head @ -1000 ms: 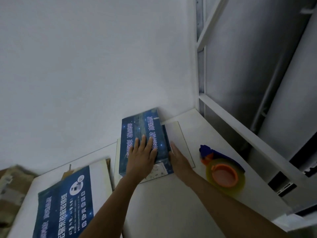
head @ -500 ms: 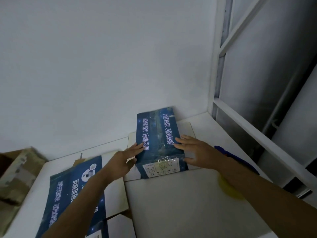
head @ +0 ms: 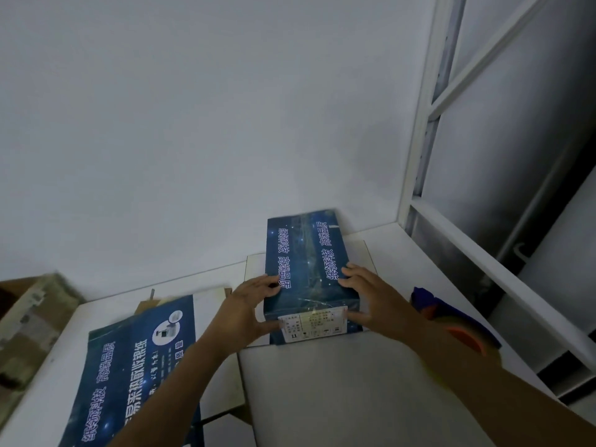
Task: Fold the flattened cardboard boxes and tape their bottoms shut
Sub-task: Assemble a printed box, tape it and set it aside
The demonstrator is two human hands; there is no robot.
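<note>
Holding the blue box (head: 306,266) w/ both hands, at the far middle of the white table (head: 338,398), close to the wall (head: 193,124). Set up as a closed block, long side running away from the camera, on top of a white flap (head: 254,266) lying flat. Left hand (head: 248,308) on left side: fingers curled over top edge, thumb on near face beside the white label (head: 312,324). Right hand (head: 371,298) on right side, same grip, thumb approx. at label's right end. To the left, a flattened box (head: 135,366) flat on table, print up, apart from the hands. Tape dispenser (head: 451,317), blue and orange, blurred, behind right forearm. Brown carton (head: 32,321) at far left, off the table.
</note>
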